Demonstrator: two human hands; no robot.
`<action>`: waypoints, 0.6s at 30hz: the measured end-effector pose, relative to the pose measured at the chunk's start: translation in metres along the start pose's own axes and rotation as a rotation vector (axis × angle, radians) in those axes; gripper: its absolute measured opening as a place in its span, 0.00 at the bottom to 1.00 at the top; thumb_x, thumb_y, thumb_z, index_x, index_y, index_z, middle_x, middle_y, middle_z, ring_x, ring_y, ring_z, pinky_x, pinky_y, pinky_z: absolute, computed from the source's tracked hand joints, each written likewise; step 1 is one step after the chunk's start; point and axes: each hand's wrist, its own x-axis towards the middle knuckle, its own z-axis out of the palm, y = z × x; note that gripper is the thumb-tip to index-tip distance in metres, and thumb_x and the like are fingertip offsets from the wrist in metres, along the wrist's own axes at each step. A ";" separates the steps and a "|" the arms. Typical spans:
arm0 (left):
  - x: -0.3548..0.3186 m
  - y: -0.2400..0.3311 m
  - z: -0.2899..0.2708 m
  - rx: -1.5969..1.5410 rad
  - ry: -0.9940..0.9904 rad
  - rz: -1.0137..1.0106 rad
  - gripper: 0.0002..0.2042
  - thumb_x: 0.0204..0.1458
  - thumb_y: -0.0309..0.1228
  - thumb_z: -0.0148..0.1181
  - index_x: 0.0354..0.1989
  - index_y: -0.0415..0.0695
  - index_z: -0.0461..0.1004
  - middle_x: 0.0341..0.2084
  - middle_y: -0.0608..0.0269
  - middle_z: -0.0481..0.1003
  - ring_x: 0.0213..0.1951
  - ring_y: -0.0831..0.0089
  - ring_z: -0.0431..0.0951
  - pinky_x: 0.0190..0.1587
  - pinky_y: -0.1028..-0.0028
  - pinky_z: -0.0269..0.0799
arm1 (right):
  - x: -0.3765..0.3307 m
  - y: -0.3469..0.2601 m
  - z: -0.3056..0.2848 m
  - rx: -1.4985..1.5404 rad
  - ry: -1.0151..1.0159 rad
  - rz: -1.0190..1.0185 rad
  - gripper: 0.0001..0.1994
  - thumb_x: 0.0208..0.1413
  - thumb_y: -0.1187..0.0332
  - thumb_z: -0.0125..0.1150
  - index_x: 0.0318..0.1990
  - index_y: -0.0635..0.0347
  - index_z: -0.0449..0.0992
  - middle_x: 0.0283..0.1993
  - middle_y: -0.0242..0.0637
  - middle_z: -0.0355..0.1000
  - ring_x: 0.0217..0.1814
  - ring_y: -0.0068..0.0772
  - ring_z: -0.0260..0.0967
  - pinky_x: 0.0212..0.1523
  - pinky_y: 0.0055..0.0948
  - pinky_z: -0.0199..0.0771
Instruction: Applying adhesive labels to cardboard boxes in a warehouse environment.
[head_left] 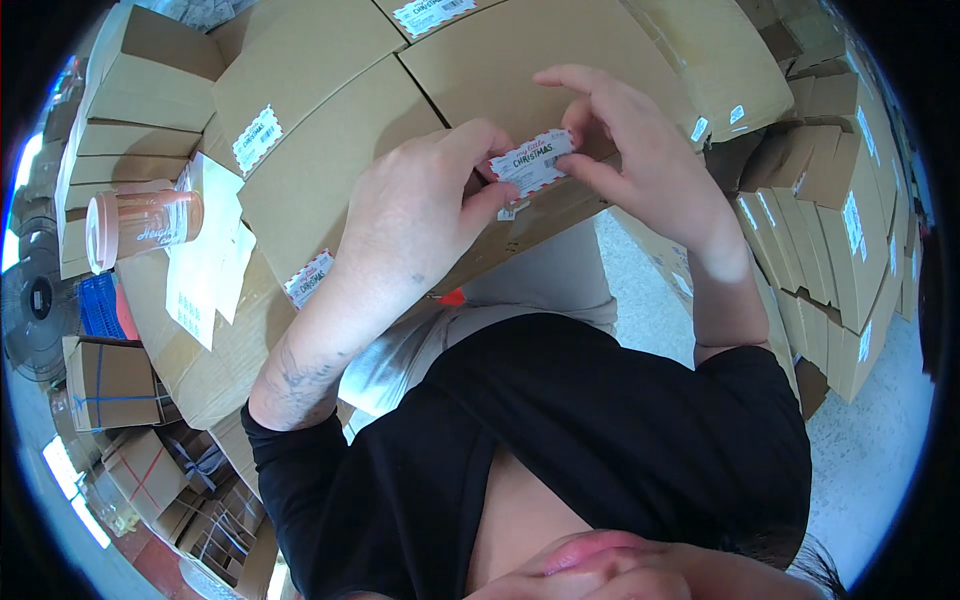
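Observation:
My left hand (405, 200) pinches the left end of a small white label (530, 163) with a red-and-blue zigzag border. At its other end, the thumb and fingers of my right hand (650, 160) grip the same label, with the right index finger raised. The label is stretched between both hands over the near edge of a brown cardboard box (540, 75); whether it touches the cardboard I cannot tell. Beside it is another closed box (345, 135). Matching labels show on box corners at the left (258, 140), near my left forearm (310, 278) and at the top (435, 14).
White paper sheets (200, 265) and a lidded pinkish cup (145, 225) lie to the left, beside upright cartons (140, 100). Stacked cartons (840, 215) stand at the right. At the far left are a dark fan (38, 298), a blue basket (98, 305) and a strapped box (112, 385).

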 end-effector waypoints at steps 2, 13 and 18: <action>0.000 0.001 -0.002 0.033 0.000 0.038 0.12 0.48 0.32 0.67 0.40 0.46 0.73 0.27 0.59 0.78 0.32 0.58 0.80 0.33 0.61 0.74 | 0.003 0.006 -0.005 -0.175 0.048 -0.014 0.32 0.47 0.73 0.68 0.62 0.52 0.64 0.31 0.34 0.65 0.37 0.32 0.66 0.38 0.31 0.67; -0.029 0.033 0.018 0.642 0.154 0.097 0.29 0.44 0.35 0.66 0.57 0.41 0.68 0.48 0.56 0.73 0.51 0.62 0.74 0.52 0.62 0.70 | 0.014 0.023 -0.011 0.066 0.068 0.218 0.28 0.52 0.69 0.65 0.61 0.51 0.65 0.26 0.29 0.62 0.25 0.23 0.60 0.29 0.26 0.63; -0.024 0.028 0.050 0.534 0.084 0.265 0.42 0.44 0.45 0.66 0.66 0.34 0.59 0.65 0.46 0.61 0.67 0.56 0.60 0.70 0.60 0.52 | 0.021 0.029 -0.010 0.148 0.055 0.215 0.26 0.53 0.73 0.63 0.61 0.52 0.66 0.26 0.25 0.62 0.26 0.17 0.59 0.29 0.20 0.61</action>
